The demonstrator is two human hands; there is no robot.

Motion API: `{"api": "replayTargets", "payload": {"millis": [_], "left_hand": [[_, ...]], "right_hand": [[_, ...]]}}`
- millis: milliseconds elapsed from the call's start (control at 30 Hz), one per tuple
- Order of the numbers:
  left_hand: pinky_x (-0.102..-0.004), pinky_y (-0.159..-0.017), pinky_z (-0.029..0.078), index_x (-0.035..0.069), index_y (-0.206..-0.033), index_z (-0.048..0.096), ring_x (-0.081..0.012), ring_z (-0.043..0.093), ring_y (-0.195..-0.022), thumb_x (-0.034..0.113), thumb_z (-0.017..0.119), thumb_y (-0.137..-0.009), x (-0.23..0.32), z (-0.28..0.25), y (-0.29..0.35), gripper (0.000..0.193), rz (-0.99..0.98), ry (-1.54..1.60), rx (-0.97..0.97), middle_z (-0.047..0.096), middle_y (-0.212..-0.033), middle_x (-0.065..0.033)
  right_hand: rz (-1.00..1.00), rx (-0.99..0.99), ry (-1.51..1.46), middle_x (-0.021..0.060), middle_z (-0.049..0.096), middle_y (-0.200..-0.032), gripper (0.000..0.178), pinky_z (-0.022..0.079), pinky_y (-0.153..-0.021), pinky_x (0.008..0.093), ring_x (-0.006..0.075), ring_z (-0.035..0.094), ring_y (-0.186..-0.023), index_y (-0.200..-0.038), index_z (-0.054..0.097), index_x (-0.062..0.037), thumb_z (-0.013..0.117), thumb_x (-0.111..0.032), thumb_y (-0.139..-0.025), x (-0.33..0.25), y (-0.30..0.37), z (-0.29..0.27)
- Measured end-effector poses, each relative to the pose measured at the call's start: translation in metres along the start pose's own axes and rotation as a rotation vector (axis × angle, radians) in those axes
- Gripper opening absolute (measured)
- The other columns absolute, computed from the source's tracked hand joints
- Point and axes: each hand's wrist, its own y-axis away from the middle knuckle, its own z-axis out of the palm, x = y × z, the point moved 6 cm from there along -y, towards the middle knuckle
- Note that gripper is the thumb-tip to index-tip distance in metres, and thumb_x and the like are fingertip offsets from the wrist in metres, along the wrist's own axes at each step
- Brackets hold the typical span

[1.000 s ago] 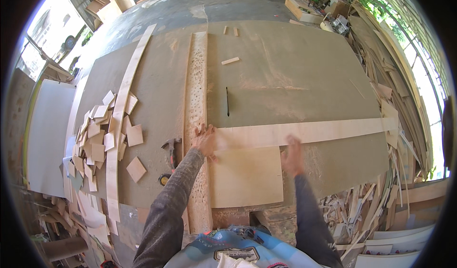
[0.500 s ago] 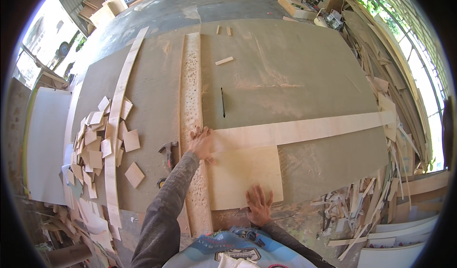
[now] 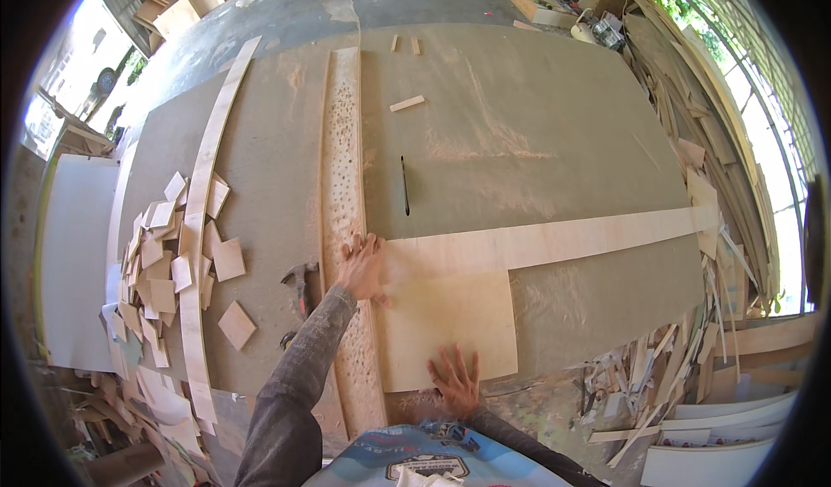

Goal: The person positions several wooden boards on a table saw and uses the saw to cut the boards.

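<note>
My feed shows a hammer left of the left fingers.
Farther left I see heaped square wood pieces; beyond those fingers, a thin black stick, then three small wood strips; right of the right fingers, jumbled scrap wood.

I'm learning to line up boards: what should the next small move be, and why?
Perhaps nudge the rectangular panel snugly up to the long strip with the right hand. That hand lies across the panel's near edge, well placed to push, while the left hand rests on the pitted board beside the strip's left end, where it could steady that corner.
</note>
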Motion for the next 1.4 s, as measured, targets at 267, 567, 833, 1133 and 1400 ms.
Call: {"api": "replayTargets", "payload": {"millis": [267, 567, 833, 1133, 1400], "left_hand": [[-0.0550, -0.110, 0.026, -0.001, -0.148, 0.037, -0.0409, 0.031, -0.139, 0.047, 0.098, -0.031, -0.011, 0.001, -0.013, 0.140, 0.018, -0.054, 0.014, 0.042, -0.148, -0.0160], [-0.0521, -0.097, 0.029, 0.006, -0.133, 0.047, -0.0368, 0.038, -0.120, 0.046, 0.097, -0.027, -0.028, -0.014, -0.044, 0.124, 0.096, -0.087, 0.163, 0.047, -0.127, -0.0124], [-0.0540, -0.097, 0.030, 0.006, -0.135, 0.047, -0.0380, 0.038, -0.122, 0.047, 0.096, -0.027, -0.036, -0.028, -0.064, 0.126, 0.080, -0.098, 0.149, 0.047, -0.129, -0.0125], [-0.0583, -0.102, 0.030, 0.006, -0.137, 0.046, -0.0408, 0.038, -0.125, 0.042, 0.097, -0.029, -0.045, -0.036, -0.081, 0.125, 0.052, -0.111, 0.128, 0.048, -0.132, -0.0140], [-0.0672, -0.115, 0.020, 0.004, -0.145, 0.041, -0.0519, 0.028, -0.143, 0.041, 0.099, -0.031, -0.045, -0.053, -0.098, 0.133, 0.010, -0.045, 0.027, 0.043, -0.147, -0.0184]], "right_hand": [[0.021, 0.028, -0.083, 0.0082, 0.035, -0.163, 0.066, 0.007, -0.116, 0.0754, 0.0358, 0.022, -0.154, -0.143, 0.058, -0.0212, 0.073, -0.047, -0.084, -0.001, -0.014, -0.005], [-0.016, 0.064, -0.100, 0.0113, 0.033, -0.163, 0.073, 0.004, -0.115, 0.0772, 0.0352, 0.023, -0.154, -0.146, 0.055, -0.0193, 0.078, -0.041, -0.080, 0.008, -0.049, -0.008], [-0.014, 0.110, -0.120, 0.0116, 0.035, -0.162, 0.069, 0.003, -0.116, 0.0769, 0.0349, 0.024, -0.153, -0.140, 0.060, -0.0192, 0.081, -0.040, -0.077, 0.013, -0.073, -0.016], [-0.019, 0.121, -0.151, 0.0093, 0.030, -0.165, 0.076, 0.003, -0.117, 0.0751, 0.0310, 0.020, -0.155, -0.145, 0.055, -0.0187, 0.081, -0.038, -0.077, 0.018, -0.093, -0.018], [-0.010, 0.141, -0.168, 0.0089, 0.030, -0.165, 0.073, 0.001, -0.118, 0.0747, 0.0303, 0.019, -0.155, -0.144, 0.056, -0.0175, 0.080, -0.039, -0.078, 0.025, -0.114, -0.021]]}}
